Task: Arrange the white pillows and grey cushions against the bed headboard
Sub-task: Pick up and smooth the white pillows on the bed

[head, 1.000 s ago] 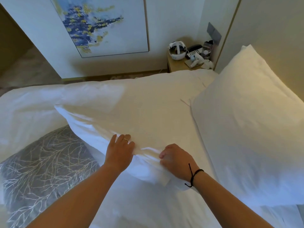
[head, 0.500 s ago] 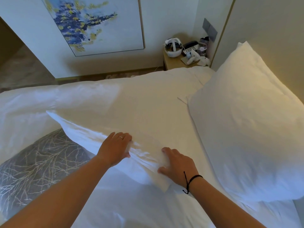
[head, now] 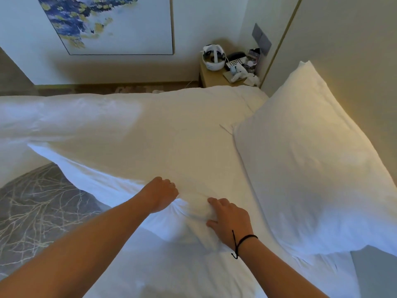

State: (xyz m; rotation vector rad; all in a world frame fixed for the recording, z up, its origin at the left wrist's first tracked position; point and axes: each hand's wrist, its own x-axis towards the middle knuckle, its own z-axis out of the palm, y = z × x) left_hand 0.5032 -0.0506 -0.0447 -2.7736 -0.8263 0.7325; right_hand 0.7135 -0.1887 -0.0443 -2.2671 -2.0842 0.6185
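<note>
A large white pillow (head: pixel 137 147) lies flat across the middle of the bed. My left hand (head: pixel 160 195) has its fingers curled into the pillow's near edge. My right hand (head: pixel 231 221) presses on the same edge, thumb and fingers pinching the bunched fabric. A second white pillow (head: pixel 318 160) leans against the beige headboard (head: pixel 352 61) on the right. A grey cushion (head: pixel 40 214) with a pale branch pattern lies at the left, partly under the flat pillow.
A wooden bedside table (head: pixel 214 79) at the far corner holds a white headset (head: pixel 213 58), a phone and small clutter. A framed blue and yellow painting (head: pixel 103 22) hangs on the far wall. White bed linen (head: pixel 171 272) runs under my arms.
My left hand has curled from flat into a fist on the pillow's edge. The right hand has slid closer and bunched the fabric. The view has moved slightly nearer.
</note>
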